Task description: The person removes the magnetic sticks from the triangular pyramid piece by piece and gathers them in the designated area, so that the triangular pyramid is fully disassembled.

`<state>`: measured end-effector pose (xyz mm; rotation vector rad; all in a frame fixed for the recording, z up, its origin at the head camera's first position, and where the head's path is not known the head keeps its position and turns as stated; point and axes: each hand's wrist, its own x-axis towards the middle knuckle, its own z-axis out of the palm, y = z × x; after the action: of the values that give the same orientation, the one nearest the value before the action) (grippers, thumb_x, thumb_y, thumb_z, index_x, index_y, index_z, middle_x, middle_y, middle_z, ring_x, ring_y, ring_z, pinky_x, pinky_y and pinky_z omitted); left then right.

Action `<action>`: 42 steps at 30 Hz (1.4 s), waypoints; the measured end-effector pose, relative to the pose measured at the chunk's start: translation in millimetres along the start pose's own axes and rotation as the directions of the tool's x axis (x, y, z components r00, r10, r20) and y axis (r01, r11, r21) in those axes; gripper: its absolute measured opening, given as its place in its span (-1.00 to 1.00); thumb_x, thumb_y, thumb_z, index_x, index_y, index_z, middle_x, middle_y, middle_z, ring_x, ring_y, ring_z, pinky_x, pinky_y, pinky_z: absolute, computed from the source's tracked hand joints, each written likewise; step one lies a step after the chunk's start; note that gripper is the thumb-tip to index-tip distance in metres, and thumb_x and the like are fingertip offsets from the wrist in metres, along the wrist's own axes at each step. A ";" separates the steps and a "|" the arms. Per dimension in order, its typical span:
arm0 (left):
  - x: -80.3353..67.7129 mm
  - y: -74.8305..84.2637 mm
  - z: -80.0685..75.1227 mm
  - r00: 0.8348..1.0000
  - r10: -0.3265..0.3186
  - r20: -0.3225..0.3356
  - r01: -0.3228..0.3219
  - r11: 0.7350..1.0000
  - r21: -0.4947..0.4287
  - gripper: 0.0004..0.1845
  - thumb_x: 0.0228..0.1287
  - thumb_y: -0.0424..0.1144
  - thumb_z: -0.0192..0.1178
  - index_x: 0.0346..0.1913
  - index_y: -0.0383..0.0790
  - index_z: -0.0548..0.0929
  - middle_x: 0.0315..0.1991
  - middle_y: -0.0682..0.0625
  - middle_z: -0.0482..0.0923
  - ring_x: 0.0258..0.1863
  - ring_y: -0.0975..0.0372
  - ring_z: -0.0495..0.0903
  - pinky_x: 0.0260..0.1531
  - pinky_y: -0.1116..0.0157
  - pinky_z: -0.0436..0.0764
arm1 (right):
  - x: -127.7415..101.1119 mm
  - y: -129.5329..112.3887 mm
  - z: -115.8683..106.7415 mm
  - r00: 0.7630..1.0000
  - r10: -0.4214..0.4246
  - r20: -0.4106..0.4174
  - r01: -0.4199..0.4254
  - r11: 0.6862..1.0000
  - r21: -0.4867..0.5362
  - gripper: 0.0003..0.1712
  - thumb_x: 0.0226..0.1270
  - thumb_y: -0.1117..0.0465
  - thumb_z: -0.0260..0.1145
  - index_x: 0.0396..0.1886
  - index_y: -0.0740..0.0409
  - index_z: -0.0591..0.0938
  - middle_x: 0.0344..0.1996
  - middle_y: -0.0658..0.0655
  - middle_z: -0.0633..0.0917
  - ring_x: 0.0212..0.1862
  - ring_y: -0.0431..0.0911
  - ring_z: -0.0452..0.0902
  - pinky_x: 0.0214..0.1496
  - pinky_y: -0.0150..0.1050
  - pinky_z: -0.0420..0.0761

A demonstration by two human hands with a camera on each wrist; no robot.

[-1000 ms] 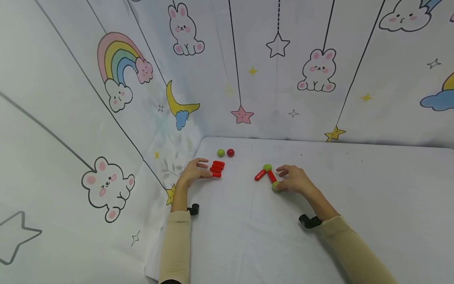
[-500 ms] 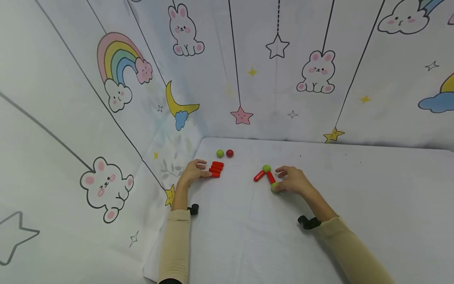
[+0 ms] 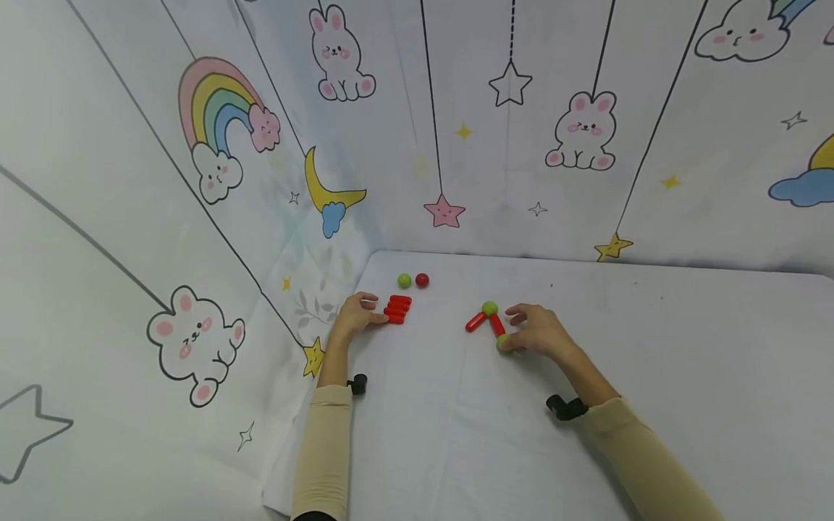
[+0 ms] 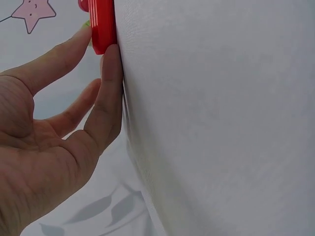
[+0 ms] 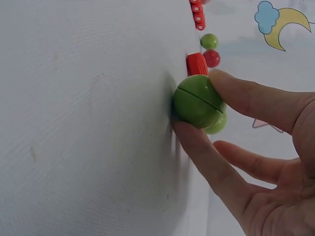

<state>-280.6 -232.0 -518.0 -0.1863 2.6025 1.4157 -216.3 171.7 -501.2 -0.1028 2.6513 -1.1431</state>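
Observation:
My right hand [image 3: 537, 331] pinches a green ball [image 5: 197, 101] between thumb and finger, low at the tabletop. The ball has a dark seam round its middle. A red rod [image 3: 497, 325] runs from it to a second green ball [image 3: 490, 309], where another red rod [image 3: 476, 322] slants toward the near left. My left hand [image 3: 355, 315] is beside a row of several red rods [image 3: 399, 299] lying side by side. In the left wrist view, thumb and finger pinch the end of the nearest red rod [image 4: 103, 29].
Behind the row sit a loose green ball [image 3: 404, 280] and a red ball [image 3: 422, 280]. All lie on a white-covered table [image 3: 443, 405]. Cartoon-printed cloth [image 3: 391, 145] walls the back and left. Each wrist wears a small black camera [image 3: 567, 407].
The nearest red rod at my left hand now lies closer against the rest of the row. My right hand keeps its pinch on the green ball and has hardly moved.

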 end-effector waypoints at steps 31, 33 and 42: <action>-14.8 42.9 10.0 0.995 0.091 0.039 -0.086 0.990 -0.115 -0.36 0.30 -0.32 0.43 0.41 -0.31 0.48 0.37 -0.34 0.43 0.08 -0.06 0.59 0.07 0.13 0.69 | 21.2 -6.1 -5.0 0.999 -0.016 0.037 0.016 1.000 0.026 -0.24 0.34 0.02 0.51 0.41 0.27 0.50 0.21 0.35 0.64 -0.13 0.02 0.71 -0.09 -0.11 0.72; -15.8 47.2 14.3 0.995 0.093 0.045 -0.087 0.990 -0.114 -0.36 0.30 -0.30 0.43 0.42 -0.28 0.49 0.37 -0.32 0.43 0.09 -0.04 0.57 0.05 0.15 0.68 | 25.1 -7.2 -3.1 1.000 -0.021 0.017 0.020 0.999 0.038 -0.27 0.35 0.05 0.50 0.41 0.27 0.50 0.21 0.35 0.64 -0.13 0.00 0.72 -0.08 -0.12 0.73; -18.0 56.4 36.8 0.988 0.120 0.094 -0.105 0.983 -0.149 -0.31 0.29 -0.24 0.47 0.43 -0.26 0.46 0.32 -0.31 0.46 -0.15 0.05 0.77 -0.05 0.19 0.75 | 35.6 -5.0 4.5 0.997 -0.072 -0.040 0.077 0.988 0.131 -0.32 0.39 0.21 0.45 0.44 0.29 0.47 0.31 0.37 0.57 0.18 0.19 0.66 -0.03 -0.09 0.76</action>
<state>-270.5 -170.0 -487.6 0.0161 2.4650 1.6074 -249.6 159.4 -507.8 -0.1595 2.6132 -1.3527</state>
